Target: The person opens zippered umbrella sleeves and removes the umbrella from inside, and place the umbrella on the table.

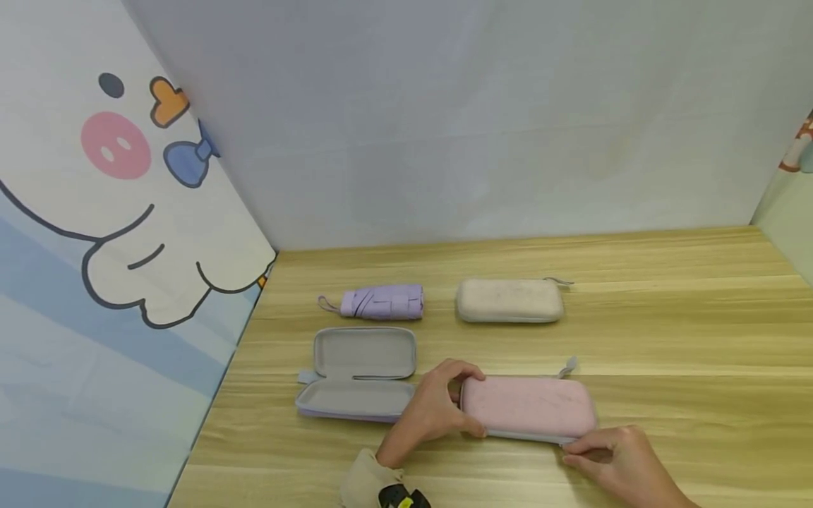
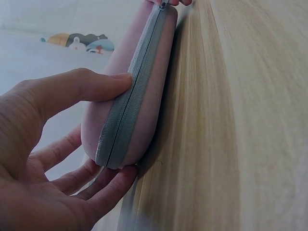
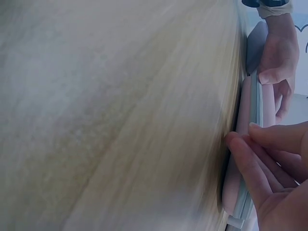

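A pink hard-shell zipper case (image 1: 530, 406) lies on the table, its lid down. My left hand (image 1: 438, 406) grips its left end, thumb on the front edge and fingers round the back. In the left wrist view the grey zipper (image 2: 127, 101) runs along the side with its two tapes together. At the case's front right corner my right hand (image 1: 616, 458) pinches the zipper slider (image 2: 163, 6) between thumb and fingers; the pull itself is hidden by the fingertips. A grey fabric loop (image 1: 568, 367) sticks out behind the case.
An open lilac case (image 1: 365, 353) with grey lining lies left, partly behind my left hand. Behind it is a folded purple umbrella (image 1: 384, 302). A closed cream case (image 1: 510, 300) lies back right. Pale cloth walls (image 1: 508, 141) border the wooden table (image 1: 686, 339).
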A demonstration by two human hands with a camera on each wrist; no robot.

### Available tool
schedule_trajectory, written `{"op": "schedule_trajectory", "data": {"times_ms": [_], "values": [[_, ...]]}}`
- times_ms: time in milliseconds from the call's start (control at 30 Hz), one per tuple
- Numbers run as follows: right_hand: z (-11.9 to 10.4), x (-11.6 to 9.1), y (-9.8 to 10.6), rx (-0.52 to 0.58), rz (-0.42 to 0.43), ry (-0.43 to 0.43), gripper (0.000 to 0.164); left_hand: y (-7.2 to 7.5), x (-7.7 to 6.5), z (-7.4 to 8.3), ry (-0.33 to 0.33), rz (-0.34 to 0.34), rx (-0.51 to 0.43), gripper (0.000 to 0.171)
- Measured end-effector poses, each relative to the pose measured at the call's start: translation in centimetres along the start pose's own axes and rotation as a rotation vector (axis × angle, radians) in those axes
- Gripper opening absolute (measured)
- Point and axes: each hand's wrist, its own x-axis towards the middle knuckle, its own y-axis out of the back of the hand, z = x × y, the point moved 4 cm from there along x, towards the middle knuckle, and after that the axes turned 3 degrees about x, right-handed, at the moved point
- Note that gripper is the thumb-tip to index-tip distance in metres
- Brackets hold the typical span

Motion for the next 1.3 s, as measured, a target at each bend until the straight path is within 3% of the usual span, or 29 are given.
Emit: {"op": "schedule_trajectory", "data": {"times_ms": [633, 1300], "values": [[-0.3, 0.7, -1.4, -0.008, 0.012, -0.012, 0.015, 0.1, 0.0, 0.1, 0.009, -0.009, -0.005, 0.063], [-1.1, 1.6, -2.5, 0.003, -0.046, -0.058, 0.010, 0.0, 0.1, -0.1, -0.002, -0.001, 0.027, 0.063]]}}
